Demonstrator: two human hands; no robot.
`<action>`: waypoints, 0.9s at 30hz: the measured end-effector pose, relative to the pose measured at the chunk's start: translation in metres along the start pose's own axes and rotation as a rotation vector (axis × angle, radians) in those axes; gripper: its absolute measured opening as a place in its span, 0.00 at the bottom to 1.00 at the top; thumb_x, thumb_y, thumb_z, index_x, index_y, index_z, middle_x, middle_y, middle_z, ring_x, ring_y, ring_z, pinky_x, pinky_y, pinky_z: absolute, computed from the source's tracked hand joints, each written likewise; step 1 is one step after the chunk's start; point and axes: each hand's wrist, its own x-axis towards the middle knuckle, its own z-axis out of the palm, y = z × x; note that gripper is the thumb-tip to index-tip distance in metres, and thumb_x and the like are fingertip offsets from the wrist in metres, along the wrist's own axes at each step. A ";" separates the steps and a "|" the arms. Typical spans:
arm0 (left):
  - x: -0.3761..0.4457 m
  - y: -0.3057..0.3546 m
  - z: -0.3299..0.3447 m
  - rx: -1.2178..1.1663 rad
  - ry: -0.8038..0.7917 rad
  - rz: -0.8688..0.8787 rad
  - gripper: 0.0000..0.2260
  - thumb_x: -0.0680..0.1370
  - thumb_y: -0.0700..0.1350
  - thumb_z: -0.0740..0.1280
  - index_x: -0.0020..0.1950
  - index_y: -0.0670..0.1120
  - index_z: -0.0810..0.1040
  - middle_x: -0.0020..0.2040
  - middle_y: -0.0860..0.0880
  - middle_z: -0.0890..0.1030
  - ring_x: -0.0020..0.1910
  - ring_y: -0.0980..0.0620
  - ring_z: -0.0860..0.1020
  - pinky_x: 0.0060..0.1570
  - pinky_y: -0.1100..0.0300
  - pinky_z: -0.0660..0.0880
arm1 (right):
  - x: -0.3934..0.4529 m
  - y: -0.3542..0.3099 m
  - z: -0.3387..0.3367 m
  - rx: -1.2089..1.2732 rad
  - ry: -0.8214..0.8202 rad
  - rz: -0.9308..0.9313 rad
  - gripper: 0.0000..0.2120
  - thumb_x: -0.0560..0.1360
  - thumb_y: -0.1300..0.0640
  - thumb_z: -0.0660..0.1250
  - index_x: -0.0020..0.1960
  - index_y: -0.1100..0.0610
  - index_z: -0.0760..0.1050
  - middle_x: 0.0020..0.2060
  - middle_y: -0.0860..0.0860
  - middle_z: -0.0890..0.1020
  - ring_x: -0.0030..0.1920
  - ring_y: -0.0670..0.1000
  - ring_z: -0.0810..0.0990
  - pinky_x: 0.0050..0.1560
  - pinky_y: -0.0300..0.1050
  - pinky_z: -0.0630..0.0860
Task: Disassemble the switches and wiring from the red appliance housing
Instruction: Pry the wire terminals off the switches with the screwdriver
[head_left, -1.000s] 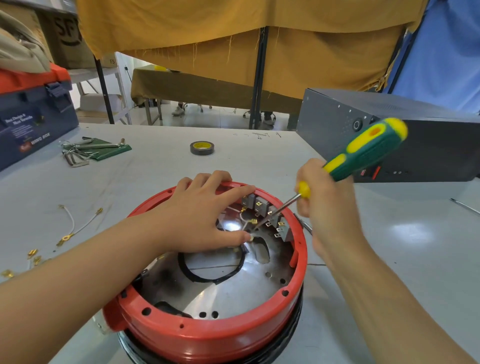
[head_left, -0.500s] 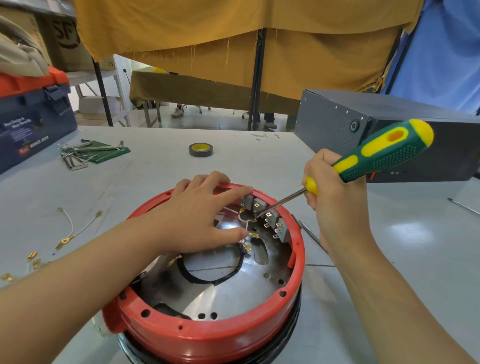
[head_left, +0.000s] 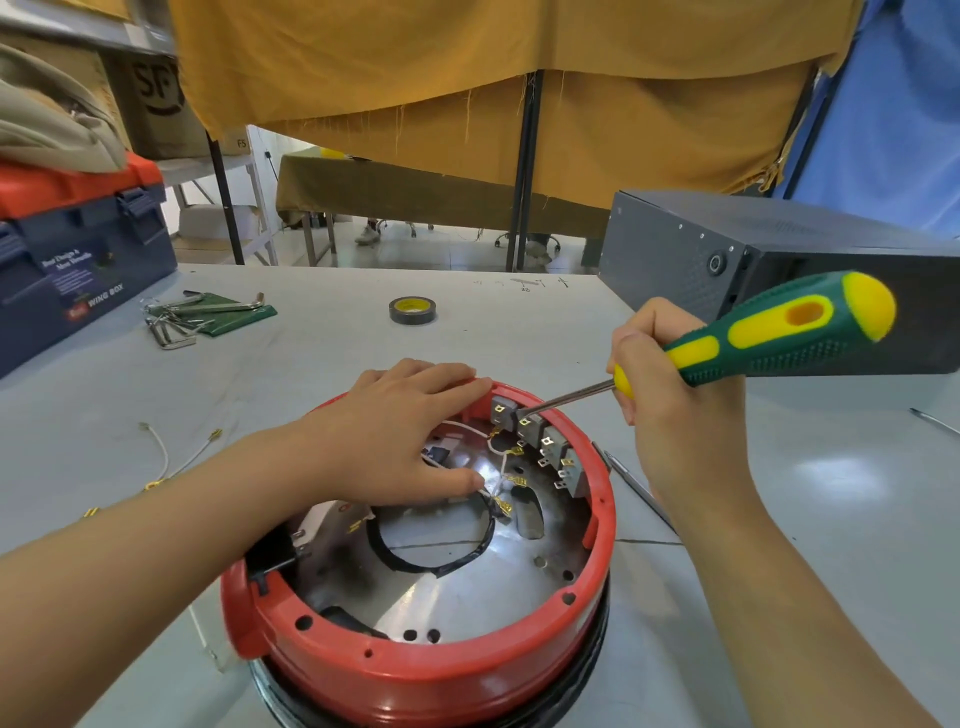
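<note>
While two freed wires (head_left: 171, 457) already lie left of the left hand (head_left: 395, 436), that hand rests flat on the red housing (head_left: 415, 670). Beside its fingertips the switches (head_left: 540, 441) remain mounted, white wiring (head_left: 496, 457) attached; the right hand (head_left: 670, 415) grips a screwdriver (head_left: 769, 332) against them.

The left hand (head_left: 395, 436) covers the far-left bit of the red housing (head_left: 415, 680) rim and part of the white wires (head_left: 496, 467) underneath. The screwdriver (head_left: 769, 332) tip vanishes among the switches (head_left: 540, 447), so contact isn't clear. The toolbox (head_left: 78, 260) at the counter's (head_left: 311, 374) far-left corner is cut off, label text too small to read properly.
</note>
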 end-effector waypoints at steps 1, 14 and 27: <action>0.000 0.001 0.000 -0.017 -0.012 0.012 0.39 0.68 0.69 0.54 0.77 0.58 0.50 0.77 0.58 0.53 0.74 0.54 0.53 0.72 0.52 0.56 | 0.000 -0.001 0.000 -0.010 -0.003 -0.008 0.11 0.69 0.59 0.59 0.31 0.62 0.63 0.22 0.46 0.63 0.26 0.46 0.63 0.28 0.34 0.60; 0.011 0.006 0.003 -0.190 0.055 0.139 0.30 0.75 0.58 0.66 0.75 0.56 0.60 0.75 0.57 0.60 0.73 0.58 0.56 0.66 0.71 0.48 | 0.000 -0.005 -0.001 -0.090 -0.037 -0.098 0.14 0.71 0.61 0.60 0.30 0.66 0.62 0.23 0.48 0.63 0.25 0.44 0.63 0.28 0.31 0.60; 0.010 0.007 0.005 -0.173 0.059 0.103 0.31 0.73 0.65 0.58 0.74 0.60 0.59 0.74 0.58 0.60 0.72 0.56 0.57 0.72 0.54 0.56 | -0.004 0.001 -0.002 -0.160 -0.193 -0.196 0.13 0.72 0.62 0.61 0.31 0.57 0.62 0.24 0.45 0.64 0.28 0.42 0.66 0.31 0.29 0.61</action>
